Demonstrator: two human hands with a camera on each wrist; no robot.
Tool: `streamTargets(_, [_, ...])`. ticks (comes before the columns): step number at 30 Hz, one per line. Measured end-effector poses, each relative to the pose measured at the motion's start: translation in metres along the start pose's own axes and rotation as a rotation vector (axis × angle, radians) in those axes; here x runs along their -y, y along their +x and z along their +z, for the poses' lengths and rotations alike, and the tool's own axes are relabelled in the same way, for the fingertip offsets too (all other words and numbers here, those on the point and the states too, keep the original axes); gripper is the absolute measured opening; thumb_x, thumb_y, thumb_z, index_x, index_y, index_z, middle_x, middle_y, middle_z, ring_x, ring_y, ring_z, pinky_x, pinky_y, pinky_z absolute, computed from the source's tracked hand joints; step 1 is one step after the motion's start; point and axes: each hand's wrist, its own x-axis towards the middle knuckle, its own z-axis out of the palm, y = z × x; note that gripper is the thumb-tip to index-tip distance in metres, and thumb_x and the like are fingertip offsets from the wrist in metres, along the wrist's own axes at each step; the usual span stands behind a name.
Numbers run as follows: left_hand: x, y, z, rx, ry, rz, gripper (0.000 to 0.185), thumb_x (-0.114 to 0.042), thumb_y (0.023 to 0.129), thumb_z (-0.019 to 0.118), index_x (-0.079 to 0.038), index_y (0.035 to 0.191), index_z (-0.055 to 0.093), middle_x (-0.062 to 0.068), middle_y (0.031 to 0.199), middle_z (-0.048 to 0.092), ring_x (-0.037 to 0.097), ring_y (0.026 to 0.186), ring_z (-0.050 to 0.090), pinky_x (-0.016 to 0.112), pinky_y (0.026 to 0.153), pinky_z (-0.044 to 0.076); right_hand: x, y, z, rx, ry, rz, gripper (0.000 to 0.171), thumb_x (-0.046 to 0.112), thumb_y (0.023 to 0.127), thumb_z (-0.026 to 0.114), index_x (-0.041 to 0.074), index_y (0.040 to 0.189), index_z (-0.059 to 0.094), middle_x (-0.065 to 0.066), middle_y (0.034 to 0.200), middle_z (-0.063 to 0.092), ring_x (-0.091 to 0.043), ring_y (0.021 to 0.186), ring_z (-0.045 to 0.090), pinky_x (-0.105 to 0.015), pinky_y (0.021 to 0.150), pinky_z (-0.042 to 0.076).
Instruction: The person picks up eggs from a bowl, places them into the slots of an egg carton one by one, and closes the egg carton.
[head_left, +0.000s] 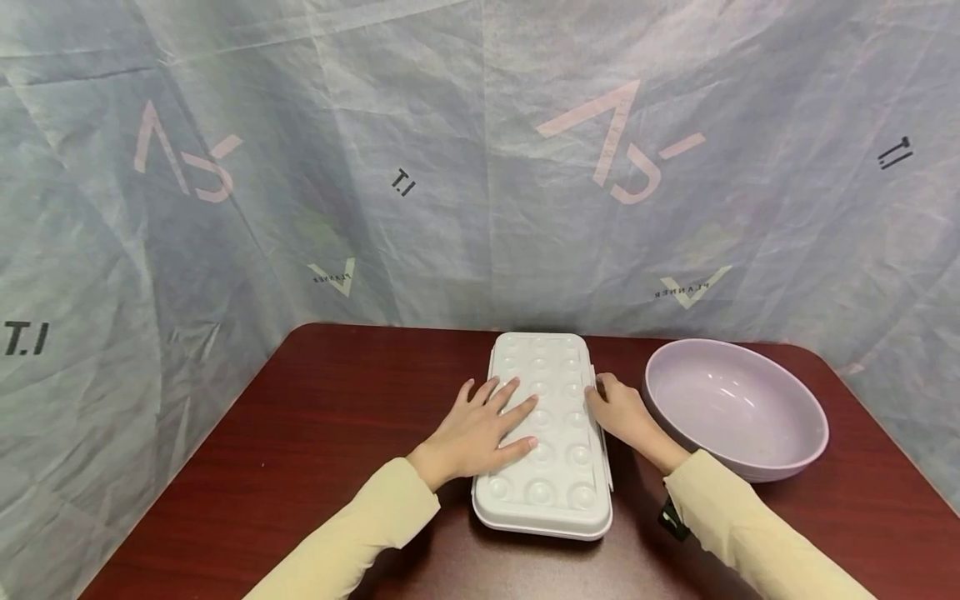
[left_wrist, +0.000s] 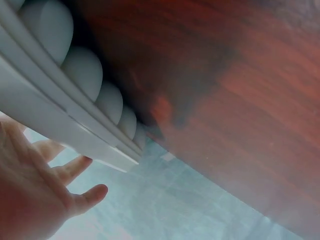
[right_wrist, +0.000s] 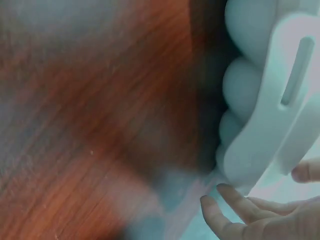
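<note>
Left hand (head_left: 483, 425) lies flat, fingers straight and spread, palm down on the lid of the white rectangular plastic egg box with dimpled top (head_left: 546, 467); the box sits closed on the dark red wooden table (head_left: 315, 433), under and just right of that hand. The left wrist view shows the box's rounded cups (left_wrist: 82, 70) along its underside and the layered rim above the fingers (left_wrist: 75, 167). Right hand (head_left: 622, 410) is at the box's right edge, fingers curled at the side latch; the right wrist view shows the slotted white latch tab (right_wrist: 290, 95) just above the fingertips (right_wrist: 212, 210), not clearly pinched yet. Judging by looks: thin moulded plastic, light, smooth and a bit slippery, lid flexes, contents unknown so treat as fragile. Best hold is the stiff rim or tab, not the dimples. Just right of the right hand sits a pale lilac round plastic bowl (head_left: 780, 454).
</note>
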Motion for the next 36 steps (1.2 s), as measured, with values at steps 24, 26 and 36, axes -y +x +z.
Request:
streamTargets(24, [-0.001, 0.000, 0.000, -0.002, -0.001, -0.002, 0.062, -0.063, 0.090, 0.021, -0.034, 0.144, 0.024, 0.005, 0.152, 0.022, 0.033, 0.137, 0.023, 0.059, 0.104, 0.018, -0.007, 0.039, -0.005, 0.100, -0.059, 0.056, 0.046, 0.024, 0.089, 0.041, -0.009, 0.120, 0.050, -0.030, 0.118, 0.054, -0.049, 0.114, 0.043, -0.058, 0.098, 0.028])
streamTargets(26, [-0.001, 0.001, 0.001, -0.003, 0.000, -0.003, 0.062, -0.064, 0.090, 0.021, -0.035, 0.144, 0.024, 0.004, 0.152, 0.022, 0.033, 0.137, 0.023, 0.059, 0.104, 0.018, -0.007, 0.041, -0.007, 0.140, -0.037, 0.096, 0.053, 0.026, 0.089, 0.040, -0.009, 0.127, 0.044, -0.031, 0.127, 0.046, -0.053, 0.120, 0.033, -0.059, 0.099, 0.026])
streamTargets(36, [0.000, 0.001, 0.003, 0.000, -0.031, -0.013, 0.062, -0.064, 0.090, 0.022, -0.035, 0.144, 0.024, 0.004, 0.152, 0.020, 0.032, 0.138, 0.021, 0.058, 0.104, 0.018, -0.010, 0.047, -0.006, 0.179, 0.038, 0.153, 0.057, 0.032, 0.087, 0.041, -0.006, 0.129, 0.042, -0.030, 0.131, 0.042, -0.052, 0.118, 0.030, -0.056, 0.095, 0.029])
